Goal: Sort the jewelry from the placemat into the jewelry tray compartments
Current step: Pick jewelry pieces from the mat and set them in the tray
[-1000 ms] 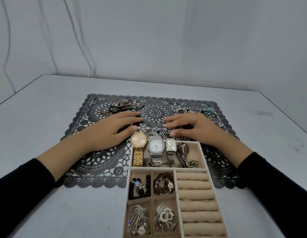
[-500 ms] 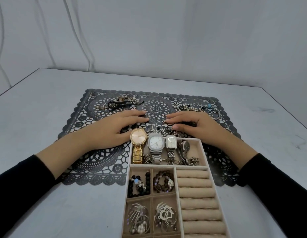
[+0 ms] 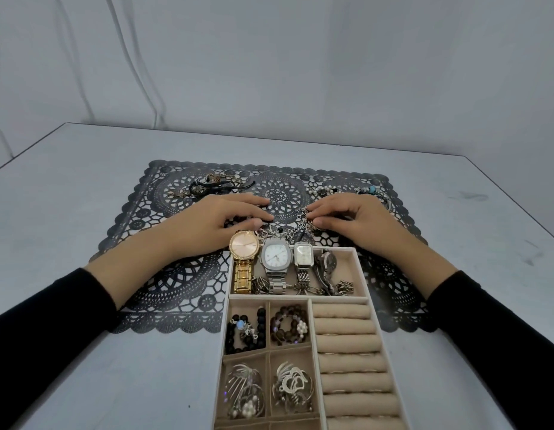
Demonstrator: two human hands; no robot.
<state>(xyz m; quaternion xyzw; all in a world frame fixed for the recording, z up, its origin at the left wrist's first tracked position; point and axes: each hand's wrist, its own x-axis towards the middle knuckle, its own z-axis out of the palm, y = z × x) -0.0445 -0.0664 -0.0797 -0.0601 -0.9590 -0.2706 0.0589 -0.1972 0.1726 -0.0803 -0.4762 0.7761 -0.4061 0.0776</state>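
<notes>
Now | right hand [image 3: 347, 221] has curled, pinching silver chain [image 3: 296, 232] | left hand [image 3: 220, 225] still flat on placemat [image 3: 176, 274]

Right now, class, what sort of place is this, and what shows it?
Probably a staged tabletop setup: a grey table, a plain draped backdrop, and a jewelry tray partly on a placemat.

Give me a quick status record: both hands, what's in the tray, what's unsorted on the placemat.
left hand: flat on the placemat, fingers straight, holding nothing
right hand: pinches the silver chain just beyond the tray's far edge
jewelry tray: far compartment holds four watches; small compartments hold bead bracelets and brooches
unsorted on placemat: black cord pieces far left; pearl and turquoise beads far right
</notes>
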